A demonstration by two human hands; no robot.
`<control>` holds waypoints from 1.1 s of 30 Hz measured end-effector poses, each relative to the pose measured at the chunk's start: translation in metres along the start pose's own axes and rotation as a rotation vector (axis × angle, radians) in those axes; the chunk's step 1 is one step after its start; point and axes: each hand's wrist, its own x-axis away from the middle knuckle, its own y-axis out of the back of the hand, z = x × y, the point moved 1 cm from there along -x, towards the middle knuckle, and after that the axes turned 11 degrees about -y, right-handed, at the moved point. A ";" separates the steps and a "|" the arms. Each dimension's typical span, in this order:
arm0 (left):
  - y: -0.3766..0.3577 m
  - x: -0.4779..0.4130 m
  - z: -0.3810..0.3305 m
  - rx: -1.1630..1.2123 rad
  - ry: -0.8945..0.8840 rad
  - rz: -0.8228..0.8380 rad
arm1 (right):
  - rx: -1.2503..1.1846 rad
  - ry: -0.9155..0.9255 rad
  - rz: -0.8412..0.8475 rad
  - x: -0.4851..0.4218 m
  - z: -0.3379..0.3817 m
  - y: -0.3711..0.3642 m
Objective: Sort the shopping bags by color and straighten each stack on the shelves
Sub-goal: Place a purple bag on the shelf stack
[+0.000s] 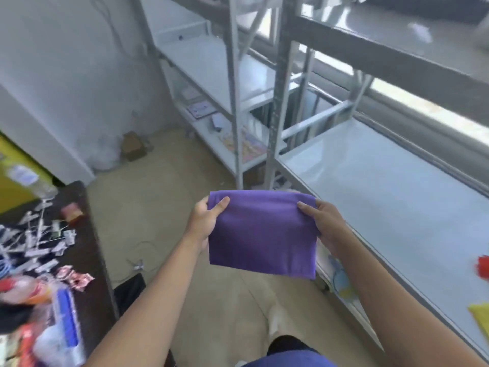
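In the head view, a folded purple bag (262, 234) is held out flat in front of the body, just below the middle of the picture, above the floor and beside the front edge of the near shelf (383, 186). It is gripped at its two upper corners. The left hand (205, 223) is closed on the 9 o'clock side of the bag, thumb laid on top and the fingers curled underneath. The right hand (324, 223) is closed on the 3 o'clock side in the same manner, thumb on top, the rest hidden below the cloth.

The near shelf runs from 3 o'clock toward 5 o'clock, and most of its surface is bare. A red bag (483, 266) is glimpsed at its 4 o'clock edge, and a yellow bag (480, 313) lies just below it; both are cut off by the frame, so the neatness of those piles cannot be judged. No purple pile can be seen on the shelf.

A cluttered dark table (87, 234) stands at 8 o'clock.

The sorting is judged to be at an early to middle point: two colours appear placed, the purple bag is not yet set down, and the straightening cannot be confirmed.
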 end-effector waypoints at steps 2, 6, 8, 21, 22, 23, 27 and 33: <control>0.031 -0.028 0.001 -0.019 -0.008 -0.040 | 0.029 0.005 0.054 -0.030 0.014 -0.033; 0.079 -0.097 0.002 -0.046 -0.005 -0.114 | 0.080 0.016 0.124 -0.100 0.049 -0.094; 0.099 -0.135 -0.001 -0.045 -0.008 -0.156 | 0.089 0.015 0.154 -0.138 0.069 -0.124; 0.215 -0.358 -0.056 -0.042 -0.047 -0.334 | 0.129 -0.015 0.276 -0.343 0.206 -0.303; 0.224 -0.378 -0.057 -0.038 -0.048 -0.327 | 0.122 -0.013 0.275 -0.357 0.213 -0.317; 0.234 -0.398 -0.058 -0.035 -0.048 -0.319 | 0.113 -0.011 0.266 -0.372 0.220 -0.330; 0.272 -0.490 -0.063 -0.020 -0.051 -0.260 | 0.076 0.001 0.193 -0.436 0.245 -0.383; 0.322 -0.634 -0.081 0.009 -0.034 -0.071 | 0.092 0.035 0.083 -0.511 0.305 -0.445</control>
